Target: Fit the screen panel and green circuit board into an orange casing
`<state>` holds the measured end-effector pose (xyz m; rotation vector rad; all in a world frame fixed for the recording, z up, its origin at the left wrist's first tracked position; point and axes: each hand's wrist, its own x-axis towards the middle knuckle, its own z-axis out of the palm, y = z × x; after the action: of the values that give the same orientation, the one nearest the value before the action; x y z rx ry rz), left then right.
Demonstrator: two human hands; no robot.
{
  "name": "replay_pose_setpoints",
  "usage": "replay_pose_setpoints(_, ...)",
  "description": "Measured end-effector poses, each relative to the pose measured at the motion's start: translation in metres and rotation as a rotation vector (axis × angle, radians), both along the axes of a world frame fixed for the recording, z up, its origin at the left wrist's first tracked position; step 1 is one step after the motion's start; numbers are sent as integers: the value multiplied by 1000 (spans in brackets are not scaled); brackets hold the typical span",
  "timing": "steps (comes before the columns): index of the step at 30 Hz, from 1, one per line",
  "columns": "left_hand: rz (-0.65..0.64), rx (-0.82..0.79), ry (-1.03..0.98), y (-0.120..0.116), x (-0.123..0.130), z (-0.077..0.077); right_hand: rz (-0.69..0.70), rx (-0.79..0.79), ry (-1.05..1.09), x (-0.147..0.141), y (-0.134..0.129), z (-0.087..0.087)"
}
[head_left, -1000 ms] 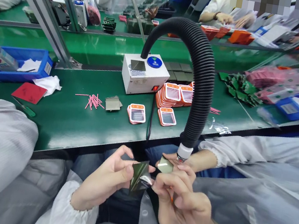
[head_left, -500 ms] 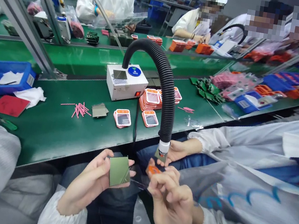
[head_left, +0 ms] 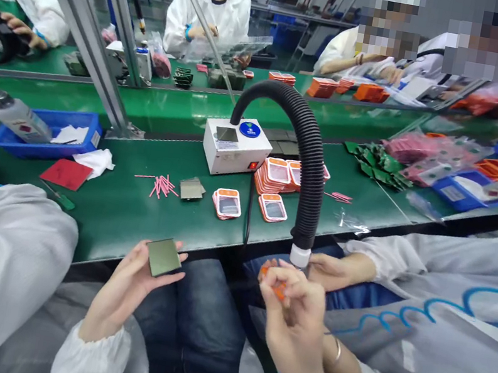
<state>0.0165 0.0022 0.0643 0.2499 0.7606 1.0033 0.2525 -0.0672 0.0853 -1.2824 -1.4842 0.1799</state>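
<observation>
My left hand (head_left: 131, 278) grips a thin square grey-green panel (head_left: 164, 256) by its edges, thumb on the near corner and fingers beneath. The panel has a smooth, slightly shiny face and is held above my lap. To the right, my right hand (head_left: 296, 318) is raised with its fingers pinched together; what lies in the pinch, if anything, I cannot make out. Right behind its fingertips shows an orange piece (head_left: 279, 291), apparently in a co-worker's hand, mostly hidden. Above my right hand hangs the white nozzle (head_left: 299, 257) of a black flexible hose (head_left: 311, 178).
A white box with a red switch (head_left: 235, 152) stands on the green bench (head_left: 129, 217). Near it are orange-and-white framed pieces (head_left: 227, 204), pink sticks (head_left: 163, 186) and grey-green panels (head_left: 191, 189). A blue tray (head_left: 22, 143) lies left. Co-workers sit close on both sides.
My left hand has moved left with the panel, away from my right hand, which has shifted slightly right. The clear film seen between them no longer shows. The whole view has swung left.
</observation>
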Motion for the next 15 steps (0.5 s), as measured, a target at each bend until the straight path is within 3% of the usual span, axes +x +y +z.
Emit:
replay_pose_setpoints(8, 21, 44, 27, -8, -20, 6, 50, -209, -39, -34, 67, -29)
replay_pose_setpoints(15, 55, 21, 18, -5, -33, -1, 62, -270, -103, -36, 100, -58)
